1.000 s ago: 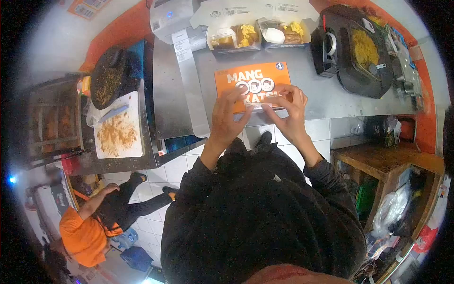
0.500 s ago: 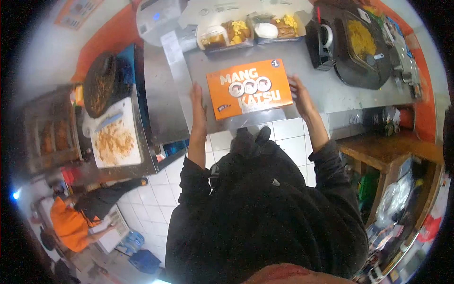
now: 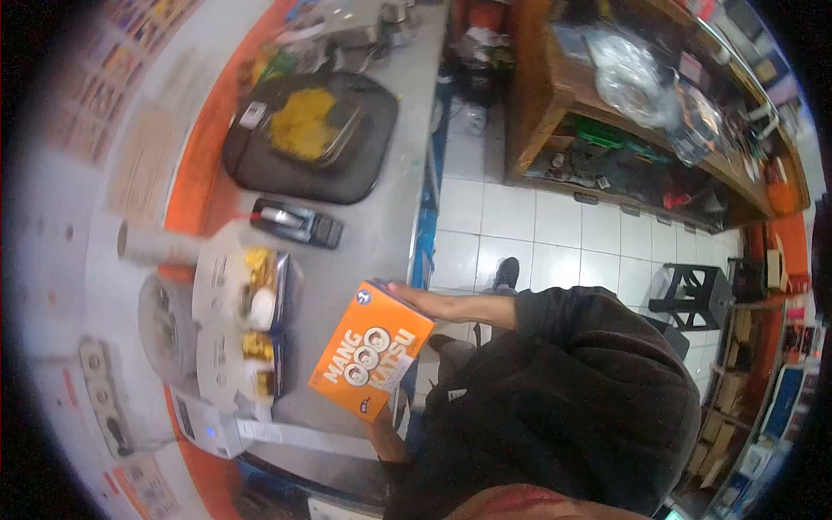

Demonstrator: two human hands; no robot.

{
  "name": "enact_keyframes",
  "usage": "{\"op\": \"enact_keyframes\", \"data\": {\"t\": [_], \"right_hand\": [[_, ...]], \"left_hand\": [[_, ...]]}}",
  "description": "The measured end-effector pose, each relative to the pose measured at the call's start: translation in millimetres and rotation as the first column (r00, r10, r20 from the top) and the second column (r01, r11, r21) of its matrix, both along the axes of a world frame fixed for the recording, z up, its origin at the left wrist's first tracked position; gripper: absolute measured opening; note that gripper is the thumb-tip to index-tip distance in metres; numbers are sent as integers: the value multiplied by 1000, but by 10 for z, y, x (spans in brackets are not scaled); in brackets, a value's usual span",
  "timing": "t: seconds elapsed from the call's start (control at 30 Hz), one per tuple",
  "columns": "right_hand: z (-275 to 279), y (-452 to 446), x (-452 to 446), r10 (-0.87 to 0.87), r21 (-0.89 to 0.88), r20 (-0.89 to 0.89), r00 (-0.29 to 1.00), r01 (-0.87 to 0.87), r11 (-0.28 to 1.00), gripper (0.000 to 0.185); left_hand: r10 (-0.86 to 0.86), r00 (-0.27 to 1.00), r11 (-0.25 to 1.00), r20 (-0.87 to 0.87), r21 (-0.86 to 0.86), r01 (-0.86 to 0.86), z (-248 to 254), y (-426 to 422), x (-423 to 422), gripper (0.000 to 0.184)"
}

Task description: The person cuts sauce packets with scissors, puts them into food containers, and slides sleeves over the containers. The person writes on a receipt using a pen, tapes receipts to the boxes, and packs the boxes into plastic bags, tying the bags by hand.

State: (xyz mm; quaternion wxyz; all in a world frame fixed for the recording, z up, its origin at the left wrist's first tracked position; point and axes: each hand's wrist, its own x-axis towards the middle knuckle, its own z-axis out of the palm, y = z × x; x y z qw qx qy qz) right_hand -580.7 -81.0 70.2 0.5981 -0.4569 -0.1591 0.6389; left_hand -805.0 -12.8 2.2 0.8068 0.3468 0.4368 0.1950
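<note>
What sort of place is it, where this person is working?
It is probably a small takeaway food kitchen: open food boxes stand on a metal counter, near a heap of yellow food, and the orange box is printed "MANG KATSU", like branded packaging.

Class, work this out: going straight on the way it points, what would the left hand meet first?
Probably the orange box; its lower edge hides the left hand's fingertips, so depth and contact are unclear.
</note>
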Motion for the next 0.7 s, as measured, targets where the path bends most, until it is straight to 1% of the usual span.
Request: {"op": "enact_keyframes", "data": {"t": [0.03,0.07,0.1,0.13,0.17,0.2,0.23,0.3,0.33,0.37,0.4,0.43,0.5,0.53,0.57,0.6,0.63,0.67,0.7], "right_hand": [[39,-226,243,-165,48,-56,985,168,985,72],[53,-535,614,-124,3,175,977,125,992,70],[101,-520,568,-144,-8,217,966,150,989,70],[100,-947,992,-255,2,229,940,261,965,69],[126,-1165,1175,-360,13,261,896,370,929,69],[-160,-1389,1388,-434,107,148,889,422,900,70],[-156,-1634,1536,-464,123,159,872,449,885,70],[-133,-2129,1798,-602,-6,185,776,614,789,70],[-80,-2254,1943,-617,-2,197,761,630,776,70],[-99,-2447,2083,-669,-77,338,662,728,682,69],[-117,-2638,2228,-680,-141,477,558,811,567,68],[-223,-2863,2451,-687,-146,475,550,819,555,68],[-508,-3177,2919,-774,-74,307,553,825,560,85],[-444,-3295,3144,-764,-78,373,526,838,539,91],[-519,-3441,3451,-729,-53,351,588,790,611,87],[-340,-3502,3729,-733,-19,405,546,807,590,82],[-99,-3549,4016,-734,21,461,499,820,571,76],[8,-3645,4363,-766,43,405,499,826,561,69],[56,-3722,4720,-794,63,348,499,832,551,62]], "left_hand": [[-57,998,998,19,2,57,37,-69,299,54],[-129,990,992,52,5,129,31,-135,657,54],[-157,983,987,90,-19,160,0,-104,786,54],[-227,967,973,119,-16,230,44,-286,1277,54],[-281,946,957,158,-21,288,49,-363,1586,54],[-331,923,939,196,-30,343,67,-480,1901,54],[-385,892,914,238,-34,404,82,-571,2200,54],[-475,817,856,328,-41,515,126,-758,2777,54],[-503,779,827,375,-53,560,166,-799,3058,54],[-535,731,790,423,-56,611,186,-909,3365,54],[-552,682,753,480,-64,655,199,-1020,3650,54],[-571,649,727,502,-57,684,212,-1163,3959,54],[-610,648,714,455,-38,699,242,-1396,4539,54],[-637,663,713,393,-26,700,277,-1497,4820,58],[-660,675,711,330,-16,703,311,-1598,5101,65],[-666,672,705,325,-21,709,347,-1706,5408,65],[-640,668,704,379,-59,708,383,-1803,5730,57],[-610,665,702,431,-95,705,401,-1912,6101,51],[-665,597,688,449,58,723,367,-2050,6460,56]]}}
